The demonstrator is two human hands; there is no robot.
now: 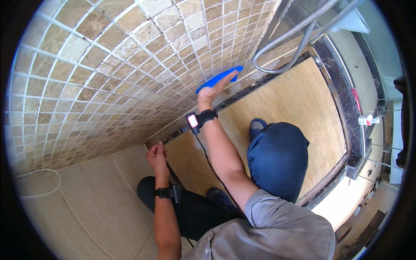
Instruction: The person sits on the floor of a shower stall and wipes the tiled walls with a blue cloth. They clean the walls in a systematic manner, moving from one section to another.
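My right hand (pixel 216 89) lies with fingers extended along a flat blue pad (pixel 224 77), holding it against the lower part of the mosaic tile wall (pixel 136 71). The palm hides part of the pad, so its exact kind cannot be told. My left hand (pixel 157 158) is raised near the wall's foot, above my bent knee. Its fingers are curled in with the thumb against them, and no object shows in it. Pale grout lines run between the beige and brown tiles.
A ribbed tan mat (pixel 279 94) lies under my slippered feet, framed by dark stone edging (pixel 341 71). A metal shower hose (pixel 292 35) loops down ahead. A white bottle (pixel 365 120) and a pink-handled tool (pixel 356 100) lie at the right. A cable runs along my right forearm.
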